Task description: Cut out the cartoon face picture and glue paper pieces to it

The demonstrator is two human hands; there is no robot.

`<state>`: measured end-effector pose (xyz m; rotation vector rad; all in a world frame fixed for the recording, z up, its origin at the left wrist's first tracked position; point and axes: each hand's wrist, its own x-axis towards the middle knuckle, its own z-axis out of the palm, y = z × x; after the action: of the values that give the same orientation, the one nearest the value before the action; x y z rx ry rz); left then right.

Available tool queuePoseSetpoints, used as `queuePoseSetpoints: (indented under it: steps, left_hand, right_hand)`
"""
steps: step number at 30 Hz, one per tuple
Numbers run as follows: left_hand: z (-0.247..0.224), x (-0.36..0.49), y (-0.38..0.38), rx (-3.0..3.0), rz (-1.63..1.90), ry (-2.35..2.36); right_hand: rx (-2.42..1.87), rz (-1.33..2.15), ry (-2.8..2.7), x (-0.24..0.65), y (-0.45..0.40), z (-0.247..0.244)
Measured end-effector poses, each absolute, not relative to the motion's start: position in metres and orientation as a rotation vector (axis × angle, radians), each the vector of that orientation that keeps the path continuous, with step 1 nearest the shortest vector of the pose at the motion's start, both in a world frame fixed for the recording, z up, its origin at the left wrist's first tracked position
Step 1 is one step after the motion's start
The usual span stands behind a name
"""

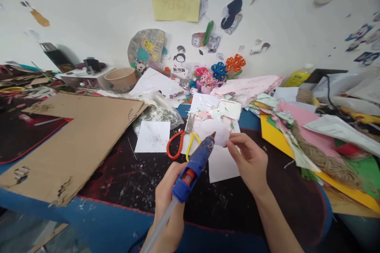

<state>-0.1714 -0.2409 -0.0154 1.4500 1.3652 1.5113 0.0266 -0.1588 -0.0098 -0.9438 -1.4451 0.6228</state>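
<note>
My left hand (169, 201) is wrapped round a blue glue gun (196, 160), with a translucent glue stick (162, 225) sticking out of its back end. The nozzle points up and right, over a small white paper piece (218, 132). My right hand (247, 156) pinches that piece at its right edge between thumb and fingers. Scissors (176, 144) with red and yellow handles lie just left of the glue gun. A white sheet (222, 166) is on the dark mat below the held piece, and another white square (152, 136) rests further left.
Cardboard (86, 126) covers the left of the blue table. Behind are a plastic bag (160, 112), a round tan container (120, 79) and colourful flowers (218, 71). Yellow card (274, 140), twine (326, 162) and paper scraps pile up at the right.
</note>
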Motion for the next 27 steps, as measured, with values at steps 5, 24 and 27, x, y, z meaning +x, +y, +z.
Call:
queuePoseSetpoints:
  steps: [5,24,27]
  left_hand:
    - [-0.015,-0.161,-0.234,1.446,1.505,1.341]
    - [-0.055,-0.181,-0.219,1.421,1.425,1.227]
    - [-0.051,-0.175,-0.222,1.408,1.427,1.274]
  right_hand:
    - [-0.944,0.521,-1.508,0.028,-0.158,-0.012]
    - [-0.944,0.412,-1.568,0.026,-0.161,-0.015]
    - [-0.939,0.396,-1.574,0.026,-0.161,-0.015]
